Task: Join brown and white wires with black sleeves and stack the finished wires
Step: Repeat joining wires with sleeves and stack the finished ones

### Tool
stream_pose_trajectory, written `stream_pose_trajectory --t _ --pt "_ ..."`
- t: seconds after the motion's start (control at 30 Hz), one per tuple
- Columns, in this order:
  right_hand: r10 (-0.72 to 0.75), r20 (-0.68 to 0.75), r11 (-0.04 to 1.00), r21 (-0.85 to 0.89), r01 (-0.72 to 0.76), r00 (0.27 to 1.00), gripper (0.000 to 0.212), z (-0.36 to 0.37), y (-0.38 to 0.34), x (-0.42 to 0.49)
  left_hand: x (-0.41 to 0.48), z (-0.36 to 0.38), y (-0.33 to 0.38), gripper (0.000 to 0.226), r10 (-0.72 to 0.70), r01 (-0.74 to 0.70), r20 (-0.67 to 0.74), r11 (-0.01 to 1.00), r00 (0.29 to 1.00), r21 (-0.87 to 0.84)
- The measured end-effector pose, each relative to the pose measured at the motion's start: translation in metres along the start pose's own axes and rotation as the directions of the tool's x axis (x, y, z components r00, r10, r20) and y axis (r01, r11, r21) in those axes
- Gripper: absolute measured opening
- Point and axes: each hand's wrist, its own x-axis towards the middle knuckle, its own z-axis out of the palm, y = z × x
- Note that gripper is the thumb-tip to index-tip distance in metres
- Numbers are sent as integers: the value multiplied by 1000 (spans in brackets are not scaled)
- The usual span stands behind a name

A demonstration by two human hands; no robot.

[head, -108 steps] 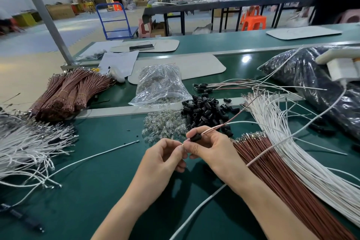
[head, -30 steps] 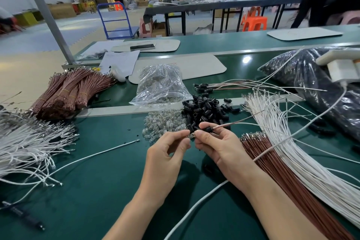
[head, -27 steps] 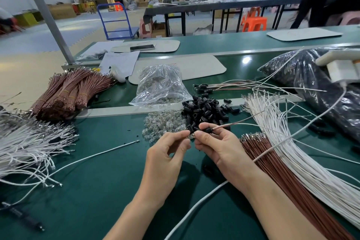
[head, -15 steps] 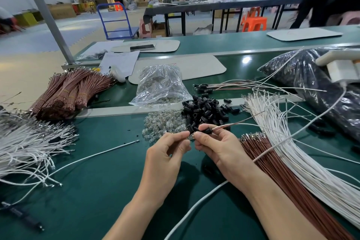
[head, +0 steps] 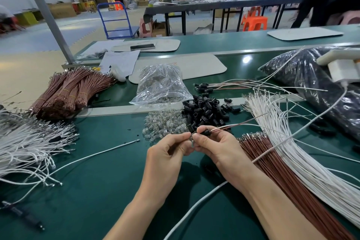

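Since the earliest frame both hands have drifted a little away from the body toward the heap of loose black sleeves (head: 206, 111), and the trailing wire has swung down to a flatter line; over the last half second almost nothing shifts. In the head view, the right hand (head: 216, 148) pinches a black sleeve (head: 206, 132) between thumb and forefinger. The left hand (head: 167, 154) closes its fingers (head: 182, 137) on the sleeve's near mouth, where something small glints, too small to name. The brown and white wire pair (head: 235, 125) runs out of the sleeve's far end, up and to the right, toward the fan of white wires (head: 300, 165) that lies beside the brown wires (head: 268, 161) on the desk (head: 97, 191). The finished wires (head: 224, 85) lie well apart, beyond the metal rail (head: 116, 108). The pair looks very light and limp, likely to droop and whip about if held far from the joint. The hold therefore belongs right at the sleeve, with the other fingers on the wires just behind it. The sleeve seems small, smooth and rounded, apt to slip or roll out of a loose pinch. The bare metal ends inside probably bend easily, so a firm, straight push would suit better than twisting. For stacking, lifting by the sleeved end and letting the tails follow looks safest.
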Motion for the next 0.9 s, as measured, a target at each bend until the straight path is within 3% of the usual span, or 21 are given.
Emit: stream_pose_trajectory --t 0.17,0.5,0.67,0.9 --pt "18 -13 999 49 -18 1000 17 2 0 1 0 1 -1 26 39 -39 -7 999 999 17" --pt "70 3 992 102 -70 998 13 0 -2 2 1 -5 -5 23 261 -285 115 876 958 389" --pt "85 12 991 99 -86 996 24 -1 -1 3 0 -6 -7 21 300 -322 119 841 946 435" --pt "73 31 995 64 -75 997 24 1 -1 3 0 -5 -3 16 316 -321 82 852 945 414"
